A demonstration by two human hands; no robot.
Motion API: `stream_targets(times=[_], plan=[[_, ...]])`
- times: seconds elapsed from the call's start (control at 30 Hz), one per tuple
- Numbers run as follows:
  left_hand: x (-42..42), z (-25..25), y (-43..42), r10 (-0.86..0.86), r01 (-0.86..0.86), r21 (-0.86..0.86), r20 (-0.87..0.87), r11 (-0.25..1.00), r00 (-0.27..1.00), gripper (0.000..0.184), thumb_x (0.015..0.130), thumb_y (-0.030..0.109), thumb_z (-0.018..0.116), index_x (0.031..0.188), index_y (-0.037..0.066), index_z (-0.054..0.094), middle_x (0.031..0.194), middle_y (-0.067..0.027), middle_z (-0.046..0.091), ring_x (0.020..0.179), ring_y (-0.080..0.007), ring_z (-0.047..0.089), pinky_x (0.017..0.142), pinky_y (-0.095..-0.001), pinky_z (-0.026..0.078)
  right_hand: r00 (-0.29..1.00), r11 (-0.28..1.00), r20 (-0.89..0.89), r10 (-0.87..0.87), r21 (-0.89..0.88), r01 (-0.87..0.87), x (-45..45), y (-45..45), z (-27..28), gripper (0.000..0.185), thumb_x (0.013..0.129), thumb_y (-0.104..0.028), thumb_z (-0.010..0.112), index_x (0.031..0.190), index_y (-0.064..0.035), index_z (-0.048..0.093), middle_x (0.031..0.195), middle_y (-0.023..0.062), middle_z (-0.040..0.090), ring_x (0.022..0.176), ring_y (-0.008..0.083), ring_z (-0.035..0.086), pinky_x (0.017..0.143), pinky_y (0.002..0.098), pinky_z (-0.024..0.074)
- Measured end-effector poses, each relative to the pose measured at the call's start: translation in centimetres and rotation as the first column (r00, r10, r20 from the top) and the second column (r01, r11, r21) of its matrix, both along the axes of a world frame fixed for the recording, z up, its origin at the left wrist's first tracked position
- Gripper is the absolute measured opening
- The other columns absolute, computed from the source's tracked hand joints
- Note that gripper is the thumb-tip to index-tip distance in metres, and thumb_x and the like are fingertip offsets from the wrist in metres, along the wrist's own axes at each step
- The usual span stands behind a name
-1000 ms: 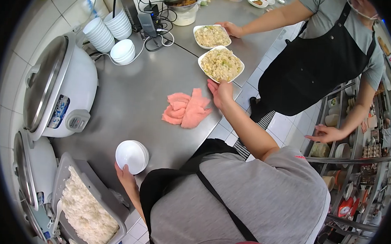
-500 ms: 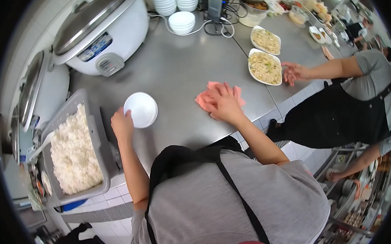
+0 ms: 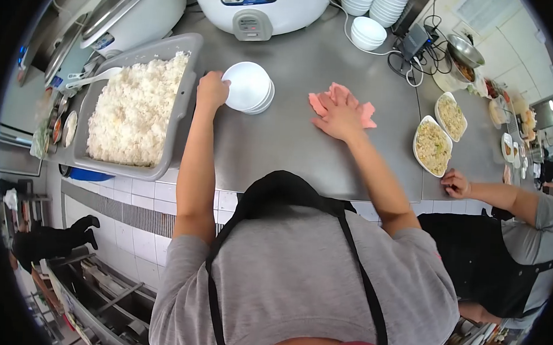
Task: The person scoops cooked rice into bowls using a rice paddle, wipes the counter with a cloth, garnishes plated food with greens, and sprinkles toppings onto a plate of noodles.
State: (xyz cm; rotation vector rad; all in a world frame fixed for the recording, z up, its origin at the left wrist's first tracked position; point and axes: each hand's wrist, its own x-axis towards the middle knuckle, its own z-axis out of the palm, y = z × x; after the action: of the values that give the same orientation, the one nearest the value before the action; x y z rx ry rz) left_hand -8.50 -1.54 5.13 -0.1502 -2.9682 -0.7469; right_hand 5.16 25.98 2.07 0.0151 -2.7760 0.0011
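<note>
Since a second ago the right hand (image 3: pixel 340 118) has moved from the nearer of two white dishes (image 3: pixel 415 148) to the pink cloth (image 3: pixel 366 113), where it lies with fingers spread wide, pressing rather than gripping. The left hand (image 3: pixel 212 91) touches the left rim of a small stack of white bowls (image 3: pixel 248 85); I cannot tell how tightly its fingers close. To the left, a grey bin (image 3: pixel 191 70) is heaped with rice (image 3: pixel 137 111), a white spoon (image 3: pixel 98 78) at its far left. Both dishes, at the right, are filled with mixed rice.

Bare steel counter (image 3: pixel 290 142) runs between bowls and cloth and on to the near edge; the left hand has only a narrow strip beside the bin. A co-worker's hand (image 3: pixel 455 183), near the nearer dish half a second ago, is now at the counter's near edge, just beside that dish.
</note>
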Motion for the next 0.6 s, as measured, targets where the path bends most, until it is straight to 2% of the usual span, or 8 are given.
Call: stream_targets(times=[0.17,0.2,0.27,0.37,0.4,0.43,0.5,0.6], plan=[[4.9,7.3,-1.2,-0.002,0.008,0.032,-0.185,0.999,0.983,0.017,0.074,0.014,0.058,0.084,0.0,0.059,0.078,-0.0221,0.058,0.078,-0.0385,0.056,0.067,-0.0421,0.044,0.927,0.681,0.353,0.129,-0.711,0.176,-8.6,16.9,-8.6,0.037,0.082,-0.03,0.039,0.11,-0.0066,0.046,0.118,0.0122,0.045,0.109,0.0225,0.042,0.07,0.0394,0.0444],[5.8,8.1,-1.8,-0.003,0.006,0.013,-0.202,1.0,0.979,0.017,0.075,0.016,0.058,0.081,0.0,0.058,0.073,-0.0225,0.057,0.073,-0.0388,0.056,0.062,-0.0423,0.043,0.924,0.678,0.361,0.128,-0.712,0.185,-8.3,16.0,-7.9,0.037,0.082,-0.03,0.039,0.11,-0.0066,0.046,0.118,0.0122,0.045,0.109,0.0225,0.042,0.07,0.0394,0.0444],[7.7,8.3,-3.1,-0.001,0.0,-0.006,-0.161,1.0,0.987,0.02,0.076,0.018,0.057,0.076,-0.002,0.055,0.067,-0.0216,0.055,0.064,-0.0386,0.053,0.057,-0.0422,0.041,0.876,0.876,-0.004,-0.481,-0.044,0.481,-8.1,11.7,-3.8,0.038,0.084,-0.031,0.033,0.11,-0.0055,0.043,0.119,0.0111,0.045,0.109,0.0212,0.042,0.079,0.0372,0.0418],[11.3,7.5,-3.5,-0.039,0.04,0.034,-0.037,0.999,0.999,0.019,0.075,0.017,0.057,0.076,-0.003,0.055,0.062,-0.0208,0.052,0.057,-0.0354,0.05,0.054,-0.0385,0.04,0.981,0.98,-0.104,-0.164,-0.129,0.15,-6.7,4.0,-5.7,0.059,0.084,-0.049,0.028,0.121,-0.0044,0.036,0.13,0.0117,0.036,0.122,0.0202,0.032,0.097,0.0343,0.0281],[12.3,6.9,-3.5,-0.039,0.039,0.026,0.004,0.999,0.999,0.019,0.075,0.016,0.058,0.076,-0.003,0.055,0.06,-0.0209,0.051,0.055,-0.0345,0.049,0.053,-0.038,0.039,0.971,0.582,-0.096,0.217,-0.786,-0.208,-5.3,1.1,-6.9,0.058,0.082,-0.046,0.034,0.123,-0.0049,0.035,0.129,0.0094,0.037,0.12,0.02,0.034,0.096,0.0351,0.0303],[13.1,6.1,-3.7,-0.038,0.037,0.017,0.047,0.999,0.998,0.019,0.075,0.015,0.058,0.076,-0.004,0.056,0.059,-0.021,0.051,0.053,-0.0336,0.049,0.052,-0.0375,0.039,0.819,-0.254,-0.362,0.444,-0.928,-0.272,-3.4,-1.3,-7.5,0.06,0.08,-0.043,0.04,0.126,-0.0054,0.033,0.128,0.007,0.039,0.119,0.0199,0.036,0.094,0.036,0.0325],[14.1,4.1,-4.5,-0.027,0.028,-0.019,0.078,0.999,0.997,0.018,0.075,0.014,0.058,0.076,-0.004,0.055,0.059,-0.0209,0.05,0.052,-0.0331,0.049,0.052,-0.0372,0.039,0.821,0.792,-0.067,0.567,-0.227,-0.566,1.5,-4.3,-5.4,0.046,0.076,-0.027,0.051,0.116,-0.0053,0.045,0.123,0.0071,0.045,0.114,0.024,0.041,0.091,0.0375,0.0355],[14.7,1.6,-5.5,0.032,-0.027,-0.047,0.108,0.999,0.994,0.017,0.075,0.013,0.058,0.077,-0.004,0.056,0.058,-0.0196,0.051,0.051,-0.0299,0.05,0.052,-0.0358,0.04,0.854,0.806,-0.169,0.493,-0.282,-0.521,7.3,-3.4,-2.4,0.038,0.068,-0.017,0.056,0.105,-0.0077,0.054,0.117,0.0069,0.049,0.106,0.0249,0.046,0.085,0.04,0.0381]])
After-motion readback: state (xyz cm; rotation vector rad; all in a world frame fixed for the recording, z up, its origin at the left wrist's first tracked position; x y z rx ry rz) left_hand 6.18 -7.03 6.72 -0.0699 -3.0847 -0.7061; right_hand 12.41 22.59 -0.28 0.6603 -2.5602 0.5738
